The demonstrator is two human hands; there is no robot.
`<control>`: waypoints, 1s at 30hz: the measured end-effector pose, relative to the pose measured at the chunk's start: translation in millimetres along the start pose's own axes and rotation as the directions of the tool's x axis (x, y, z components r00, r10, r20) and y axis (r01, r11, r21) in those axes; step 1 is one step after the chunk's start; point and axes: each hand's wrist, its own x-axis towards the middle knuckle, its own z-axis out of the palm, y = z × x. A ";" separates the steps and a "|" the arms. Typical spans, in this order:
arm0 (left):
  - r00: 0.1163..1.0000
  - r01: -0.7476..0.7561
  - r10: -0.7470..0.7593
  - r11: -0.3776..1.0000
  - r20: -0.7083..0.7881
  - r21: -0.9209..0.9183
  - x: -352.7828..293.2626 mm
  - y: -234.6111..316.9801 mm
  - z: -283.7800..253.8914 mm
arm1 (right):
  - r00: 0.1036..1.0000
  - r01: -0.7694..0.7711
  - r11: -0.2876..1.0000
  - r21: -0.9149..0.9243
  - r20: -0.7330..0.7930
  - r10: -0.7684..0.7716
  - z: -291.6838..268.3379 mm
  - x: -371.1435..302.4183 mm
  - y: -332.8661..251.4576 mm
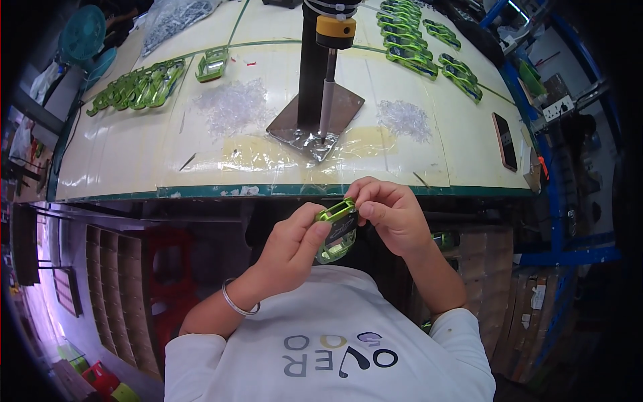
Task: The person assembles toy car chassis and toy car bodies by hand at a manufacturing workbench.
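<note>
I see the green metal frame part (337, 230) held below the near edge of the workbench (134, 154), pinched between my two hands. My left hand (289, 248) is closed on its left side, thumb across its face, and my right hand (390, 213) grips its upper right corner with curled fingers. Beyond it, on the workbench, stands the press (326, 74), with piles of clear plastic bits (231, 104) on either side.

A clear plastic bag (175, 17) of small pale parts is seen at the table's far left corner. A dark rectangular phone (504, 141) with a copper-coloured rim is laid near the right edge, its screen unlit.
</note>
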 end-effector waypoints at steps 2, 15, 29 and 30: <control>0.999 0.020 -0.021 0.999 0.030 0.038 0.3 4.2 -1.1 | 1.000 0.000 1.000 -0.018 0.007 0.000 -0.7 -0.8 -1.5; 0.991 -0.002 -0.020 0.986 0.133 0.167 1.2 6.4 -7.3 | 0.973 -0.215 0.968 0.129 0.117 0.200 -12.8 9.8 3.6; 0.991 0.127 -0.132 0.961 -0.001 -0.247 0.5 -4.1 -12.9 | 0.979 0.188 0.845 -0.501 0.027 -0.201 9.2 -5.1 17.7; 0.991 0.127 -0.131 0.961 0.000 -0.247 1.3 -2.9 -11.2 | 0.903 0.364 0.540 -0.759 0.145 -0.405 13.5 -11.5 22.7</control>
